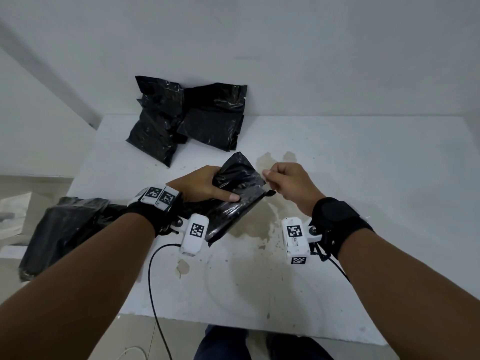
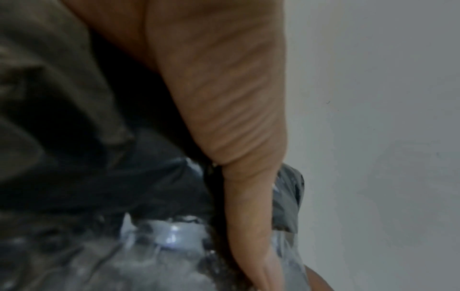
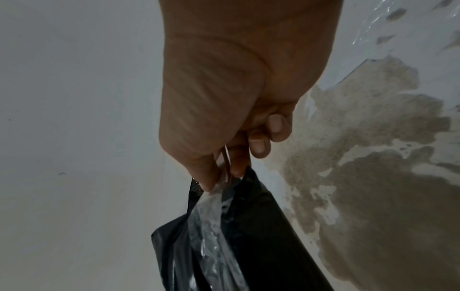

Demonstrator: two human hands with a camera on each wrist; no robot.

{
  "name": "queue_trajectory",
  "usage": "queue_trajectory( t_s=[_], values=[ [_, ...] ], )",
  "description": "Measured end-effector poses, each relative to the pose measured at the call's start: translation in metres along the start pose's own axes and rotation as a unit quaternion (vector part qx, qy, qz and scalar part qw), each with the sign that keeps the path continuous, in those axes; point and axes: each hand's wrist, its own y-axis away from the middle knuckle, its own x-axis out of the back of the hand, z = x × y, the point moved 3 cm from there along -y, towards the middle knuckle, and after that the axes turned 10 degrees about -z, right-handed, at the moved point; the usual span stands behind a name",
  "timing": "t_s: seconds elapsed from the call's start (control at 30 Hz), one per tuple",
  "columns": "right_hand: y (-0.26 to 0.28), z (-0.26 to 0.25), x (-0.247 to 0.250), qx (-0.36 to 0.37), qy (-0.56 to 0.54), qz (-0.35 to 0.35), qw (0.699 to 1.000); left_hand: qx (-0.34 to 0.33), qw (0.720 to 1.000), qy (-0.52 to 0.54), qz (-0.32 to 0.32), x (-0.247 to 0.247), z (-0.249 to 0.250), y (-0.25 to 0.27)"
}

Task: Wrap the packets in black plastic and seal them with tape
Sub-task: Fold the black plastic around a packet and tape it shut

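A packet wrapped in black plastic (image 1: pixel 235 201) is held just above the white table (image 1: pixel 376 203), tilted. My left hand (image 1: pixel 202 185) grips its left side, with the thumb (image 1: pixel 230 197) lying across the top face. My right hand (image 1: pixel 284 183) is beside the packet's right corner. In the right wrist view its thumb and forefinger (image 3: pixel 211 177) pinch a strip of clear tape (image 3: pixel 211 212) that runs down onto the black plastic (image 3: pixel 268 236). The left wrist view is blurred: my thumb (image 2: pixel 246 206) on shiny plastic (image 2: pixel 154 196).
Two wrapped black packets (image 1: pixel 158 123) (image 1: pixel 215 118) lean on the wall at the back of the table. A heap of black plastic (image 1: pixel 65 229) lies off the table's left edge. A brown stain (image 1: pixel 255 222) marks the tabletop. A black cable (image 1: pixel 152 289) hangs from my left wrist.
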Motion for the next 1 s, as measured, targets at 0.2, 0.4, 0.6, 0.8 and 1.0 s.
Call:
queue_trajectory(
  t_s=[0.2,0.4,0.6,0.8,1.0],
  values=[
    [0.001,-0.010,-0.011,-0.009,-0.022,-0.026,0.999,-0.037,0.999,0.005,0.026,0.003,0.000,0.005],
    [0.003,-0.008,-0.012,-0.020,-0.009,-0.043,0.999,-0.057,0.998,0.017,0.034,0.000,-0.003,0.005],
    [0.002,-0.003,-0.013,-0.045,-0.020,-0.044,0.998,-0.070,0.996,0.027,0.040,0.000,-0.002,0.004],
    [-0.001,0.007,-0.001,-0.026,0.085,0.093,0.992,-0.054,0.998,0.022,0.034,0.000,-0.007,0.003],
    [0.001,-0.024,-0.017,0.134,0.155,0.067,0.977,-0.044,0.997,0.021,0.068,0.007,-0.007,-0.002]
  ],
)
